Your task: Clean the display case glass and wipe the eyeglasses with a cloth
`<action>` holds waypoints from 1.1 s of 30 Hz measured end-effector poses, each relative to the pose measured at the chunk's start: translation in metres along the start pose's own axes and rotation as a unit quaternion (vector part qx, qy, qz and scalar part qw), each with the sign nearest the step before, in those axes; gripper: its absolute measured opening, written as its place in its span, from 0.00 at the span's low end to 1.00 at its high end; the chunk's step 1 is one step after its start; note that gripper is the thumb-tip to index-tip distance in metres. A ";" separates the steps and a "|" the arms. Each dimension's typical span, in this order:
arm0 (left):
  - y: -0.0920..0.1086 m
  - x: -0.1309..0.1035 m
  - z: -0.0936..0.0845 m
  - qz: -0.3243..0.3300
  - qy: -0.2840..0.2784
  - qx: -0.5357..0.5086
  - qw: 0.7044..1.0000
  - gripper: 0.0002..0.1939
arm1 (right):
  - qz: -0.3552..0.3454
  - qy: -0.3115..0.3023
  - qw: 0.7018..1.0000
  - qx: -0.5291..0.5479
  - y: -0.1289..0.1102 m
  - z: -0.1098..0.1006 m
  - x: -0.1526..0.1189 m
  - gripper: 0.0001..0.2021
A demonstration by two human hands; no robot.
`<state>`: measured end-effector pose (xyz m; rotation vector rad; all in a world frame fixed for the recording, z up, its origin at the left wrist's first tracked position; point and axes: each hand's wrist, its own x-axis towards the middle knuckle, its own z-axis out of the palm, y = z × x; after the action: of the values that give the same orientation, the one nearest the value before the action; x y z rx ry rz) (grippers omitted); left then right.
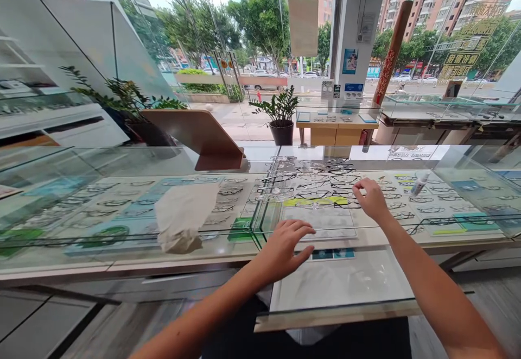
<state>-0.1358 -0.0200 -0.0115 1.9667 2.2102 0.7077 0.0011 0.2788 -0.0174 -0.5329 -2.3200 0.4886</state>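
My left hand (288,247) hovers over the near edge of the glass counter, fingers spread and nothing in it. Farther right, my right hand (369,197) is beside the rows of eyeglasses (313,185) on the glass top, its thumb and fingers curled together near the end of a dark frame. Whether it grips that frame is too small to tell. A crumpled pale cloth (185,215) lies on the glass to the left. At the right stands a small white bottle (419,184).
A brown tilted mirror or board (199,133) stands at the back left of the counter. Below my hands a pulled-out white drawer (342,285) juts toward me. Potted plants (281,131) and a wooden display table (337,125) stand beyond the counter.
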 end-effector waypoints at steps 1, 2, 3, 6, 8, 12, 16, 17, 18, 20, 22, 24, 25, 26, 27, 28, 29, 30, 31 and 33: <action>0.004 -0.006 0.000 -0.001 -0.010 -0.011 1.000 0.15 | -0.001 -0.001 1.000 0.000 0.000 0.000 0.000 0.08; 0.008 -0.013 -0.001 -0.002 -0.018 -0.019 1.000 0.15 | -0.001 -0.003 1.000 0.001 0.000 0.001 -0.001 0.08; 0.012 -0.019 -0.003 -0.005 -0.021 -0.024 0.999 0.15 | 0.000 -0.005 1.000 0.002 -0.001 0.001 -0.001 0.08; 0.024 -0.036 -0.006 -0.014 -0.016 -0.043 0.999 0.14 | 0.006 -0.011 1.000 0.003 0.000 0.002 -0.002 0.09; 0.030 -0.044 -0.004 -0.012 -0.020 -0.058 0.998 0.14 | 0.010 -0.012 1.000 0.000 0.001 0.002 -0.003 0.09; 0.036 -0.049 0.007 -0.010 -0.041 -0.067 0.997 0.14 | 0.018 -0.012 1.000 -0.007 0.003 0.003 -0.002 0.08; 0.047 -0.053 0.018 -0.027 -0.001 -0.096 0.995 0.12 | 0.024 -0.016 0.999 -0.014 0.004 0.004 -0.001 0.08; 0.052 -0.056 0.020 -0.024 0.007 -0.113 0.993 0.11 | 0.025 -0.017 0.999 -0.016 0.003 0.004 -0.001 0.08; 0.057 -0.059 0.022 -0.016 0.007 -0.131 0.991 0.10 | 0.024 -0.017 0.999 -0.017 0.003 0.004 -0.002 0.08; 0.065 -0.064 0.024 0.009 -0.004 -0.152 0.988 0.10 | 0.023 -0.019 0.999 -0.018 0.002 0.003 -0.002 0.09; 0.065 -0.065 0.022 0.023 0.001 -0.149 0.989 0.10 | 0.023 -0.020 0.999 -0.017 0.001 0.000 -0.003 0.09; 0.058 -0.060 0.017 0.015 0.028 -0.131 0.991 0.09 | 0.024 -0.034 0.999 -0.032 -0.002 -0.004 -0.003 0.09; 0.053 -0.056 0.014 0.008 0.042 -0.122 0.992 0.09 | 0.026 -0.054 0.997 -0.050 -0.004 -0.007 -0.002 0.10; 0.048 -0.052 0.012 0.002 0.054 -0.113 0.992 0.09 | 0.031 -0.085 0.993 -0.079 -0.006 -0.010 -0.002 0.10; 0.043 -0.048 0.009 -0.004 0.064 -0.105 0.992 0.09 | 0.038 -0.123 0.985 -0.115 -0.009 -0.013 -0.001 0.11; 0.040 -0.045 0.007 -0.009 0.073 -0.099 0.992 0.08 | 0.045 -0.161 0.975 -0.149 -0.012 -0.016 -0.001 0.11; 0.038 -0.042 0.007 -0.011 0.079 -0.094 0.992 0.08 | 0.053 -0.192 0.964 -0.178 -0.015 -0.019 0.000 0.11; 0.037 -0.040 0.007 -0.011 0.082 -0.089 0.993 0.08 | 0.060 -0.213 0.955 -0.199 -0.018 -0.022 0.000 0.11; 0.038 -0.038 0.008 -0.008 0.082 -0.086 0.993 0.08 | 0.065 -0.224 0.949 -0.211 -0.021 -0.024 0.000 0.11; 0.043 -0.036 0.012 0.003 0.076 -0.081 0.994 0.08 | 0.070 -0.231 0.945 -0.222 -0.027 -0.025 -0.001 0.10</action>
<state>-0.0863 -0.0484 -0.0128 1.9004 2.1499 1.0345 0.0130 0.2608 0.0124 -0.8780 -2.8789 0.1558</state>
